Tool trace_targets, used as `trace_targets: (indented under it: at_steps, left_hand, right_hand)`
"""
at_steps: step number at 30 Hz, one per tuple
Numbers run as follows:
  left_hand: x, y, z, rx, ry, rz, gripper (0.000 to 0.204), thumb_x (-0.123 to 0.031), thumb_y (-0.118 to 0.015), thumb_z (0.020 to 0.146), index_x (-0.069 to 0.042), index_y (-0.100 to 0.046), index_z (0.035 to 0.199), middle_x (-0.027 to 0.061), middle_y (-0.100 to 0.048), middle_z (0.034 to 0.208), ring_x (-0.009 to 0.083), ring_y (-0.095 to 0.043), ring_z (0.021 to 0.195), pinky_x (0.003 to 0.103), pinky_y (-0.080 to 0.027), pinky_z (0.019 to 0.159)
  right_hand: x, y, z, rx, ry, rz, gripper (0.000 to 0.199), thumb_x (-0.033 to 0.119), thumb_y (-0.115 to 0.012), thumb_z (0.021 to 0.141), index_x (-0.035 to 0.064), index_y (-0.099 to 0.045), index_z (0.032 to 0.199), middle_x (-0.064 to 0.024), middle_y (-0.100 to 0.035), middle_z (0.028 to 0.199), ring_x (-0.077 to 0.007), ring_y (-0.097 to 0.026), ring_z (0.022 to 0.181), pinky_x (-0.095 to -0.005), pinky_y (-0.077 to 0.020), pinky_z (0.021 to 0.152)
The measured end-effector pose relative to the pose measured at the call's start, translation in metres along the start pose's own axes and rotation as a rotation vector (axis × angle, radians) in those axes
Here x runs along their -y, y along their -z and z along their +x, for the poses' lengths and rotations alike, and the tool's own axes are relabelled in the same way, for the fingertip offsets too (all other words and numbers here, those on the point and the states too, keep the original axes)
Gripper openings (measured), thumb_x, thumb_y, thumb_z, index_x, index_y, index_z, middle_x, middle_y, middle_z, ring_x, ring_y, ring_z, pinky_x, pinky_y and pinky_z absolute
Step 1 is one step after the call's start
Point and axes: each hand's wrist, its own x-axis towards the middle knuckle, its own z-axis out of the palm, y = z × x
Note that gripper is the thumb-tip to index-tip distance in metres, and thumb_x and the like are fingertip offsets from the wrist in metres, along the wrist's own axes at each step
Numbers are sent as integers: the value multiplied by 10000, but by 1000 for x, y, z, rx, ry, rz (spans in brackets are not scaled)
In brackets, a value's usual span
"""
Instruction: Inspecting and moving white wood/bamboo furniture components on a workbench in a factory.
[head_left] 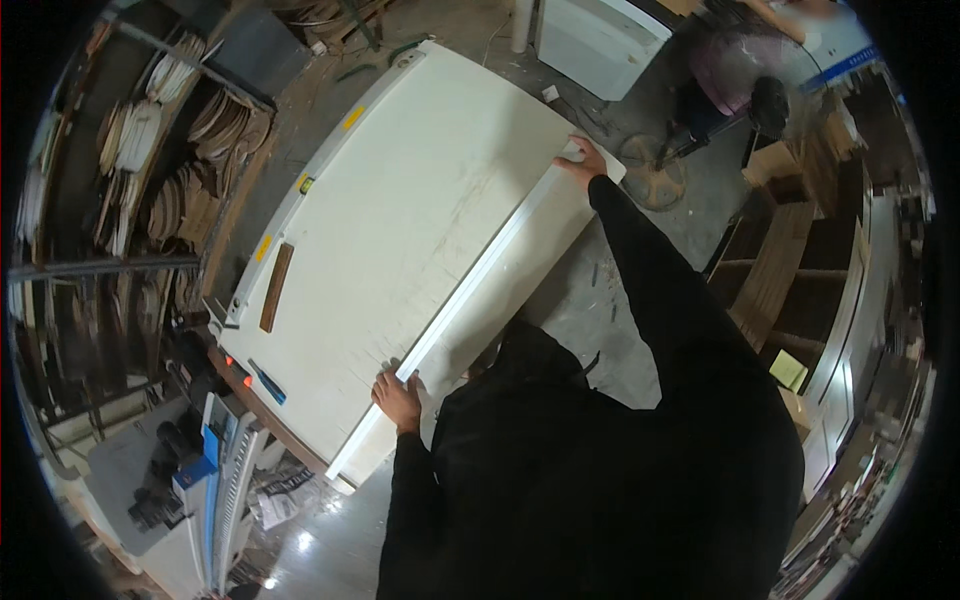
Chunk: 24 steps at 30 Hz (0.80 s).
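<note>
A long, narrow white board (520, 265) lies along the near side of a large white worktop (400, 180), its bright edge running diagonally. My left hand (398, 400) grips that edge near the board's lower-left end, with thumb and fingers on either side of it. Near the upper-right end, my right hand (583, 165) holds the same board, thumb and fingers bent over the edge. Across the worktop, a long spirit level (307, 185) with yellow patches follows the far edge. A brown wooden strip (276, 287) and a blue cutter-like tool (267, 383) lie at the left.
Shelves with curved wooden pieces (215, 130) stand at left. A machine with a grey tabletop and blue parts (205, 460) is at lower left. Beyond the right hand are a round base (652, 172) and another person (745, 70). Wooden cabinets (785, 260) stand at right.
</note>
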Motion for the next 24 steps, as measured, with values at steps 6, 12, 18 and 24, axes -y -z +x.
trace_targets:
  at_steps: [6, 12, 18, 24]
  left_hand:
    - [-7, -1, 8, -5, 20, 8, 541, -369, -835, 833, -85, -628, 1244, 133, -644, 1250, 351, -576, 1230, 510, -395, 1090]
    - [-10, -13, 19, 15, 25, -78, 549, -364, -807, 862, -124, -626, 1322, 110, -627, 1363, 329, -565, 1298, 509, -398, 1129]
    - [-4, 12, 9, 8, 9, -64, 545, -320, -801, 861, -135, -604, 1334, 99, -630, 1321, 313, -566, 1296, 488, -401, 1130]
    - [10, 13, -2, -5, -19, -157, 532, -398, -728, 938, -78, -588, 1338, 125, -604, 1305, 336, -552, 1265, 481, -404, 1117]
  right_hand:
    - [-21, -12, 11, -61, 2, 116, 829, 273, -972, 766, 132, -576, 1480, -116, -599, 1428, -283, -570, 1295, -426, -515, 1026]
    - [-38, 20, 24, -227, 338, -381, 836, 469, -879, 847, 20, -545, 1467, -212, -517, 1526, -357, -498, 1394, -491, -378, 1200]
    - [57, -126, -133, 220, 942, -520, 886, 423, -852, 835, 50, -472, 1542, -199, -480, 1590, -390, -430, 1484, -549, -294, 1246]
    - [163, -221, -301, 916, 993, -713, 855, 413, -876, 785, 96, -517, 1493, -137, -582, 1411, -364, -492, 1344, -518, -306, 1197]
